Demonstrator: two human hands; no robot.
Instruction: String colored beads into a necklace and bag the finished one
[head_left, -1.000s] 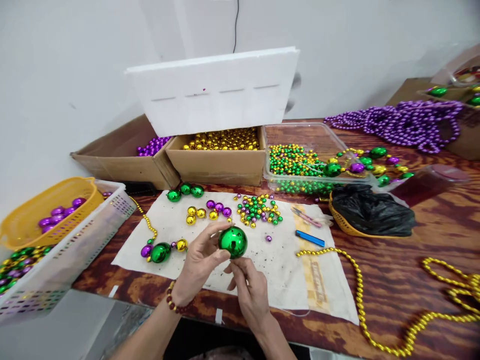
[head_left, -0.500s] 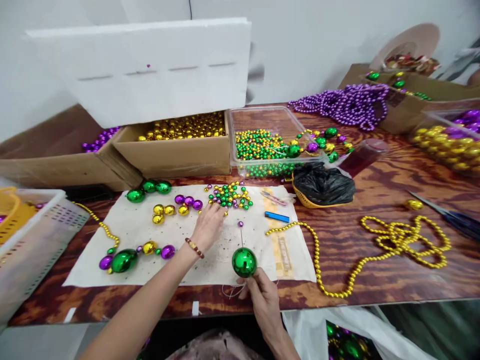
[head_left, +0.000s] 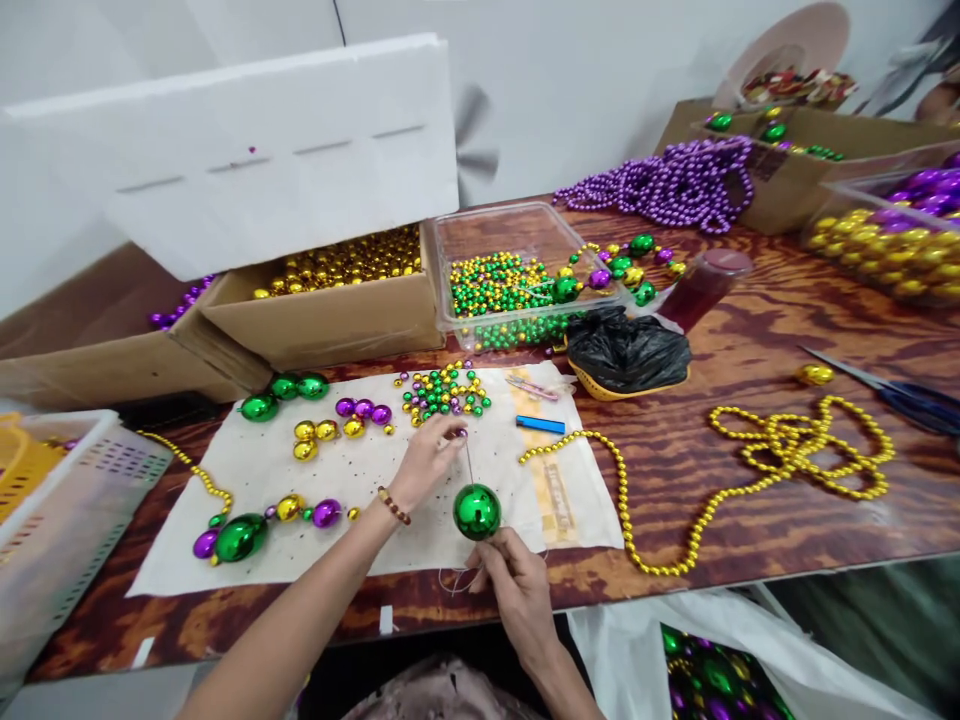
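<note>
My left hand, with a beaded bracelet on the wrist, pinches a small purple bead at the top of a thin needle or wire. Below it on the same wire is a large green ball. My right hand is closed just under this ball, with thin string loops beside the fingers. A row of purple, green and gold balls lies on the white cloth at the left. Small mixed beads are piled beyond my left hand, near loose gold balls and purple balls.
Cardboard boxes and a clear bin of beads stand behind the cloth. A blue lighter, a black-lined basket, a gold bead string and scissors lie to the right. White basket at left.
My left hand has moved from the small bead pile to the purple bead on the wire. A gold bead now lies at the right end of the row. The view has shifted slightly.
</note>
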